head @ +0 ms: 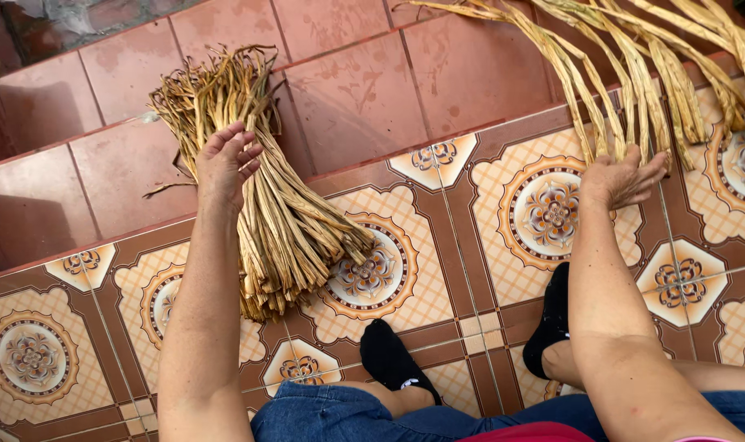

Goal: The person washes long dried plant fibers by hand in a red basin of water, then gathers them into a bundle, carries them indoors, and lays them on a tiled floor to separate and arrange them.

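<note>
— Loosely held, that's how I'd call both grips. Left hand [225, 164] sits palm-out against the bundle of dried plant strips [262, 205] at centre-left of the frame, fingers half spread, pressing on it rather than closed round it. Right hand [622, 176], at the right, lies flat and open-fingered on the lower ends of the loose dried strips [634, 74] that fan out from the upper right corner.

— So neither one has a firm hold?

— None that I can see. The bundle lies slanted across the red step edge [102, 139] onto the patterned floor tiles [544, 213], its cut ends near the middle of the frame.

— What could go wrong, then?

— Biggest risk, I judge, is the bundle: nothing visible ties it, so a push from that open palm could splay it or roll strips down the red steps at upper left. Next, the loose fan: a flat hand dragging it could tangle or snap brittle strips.

— And smaller?

— The feet in black socks [393, 360], lower centre, sit close; a stray strip underfoot might get crushed.
</note>
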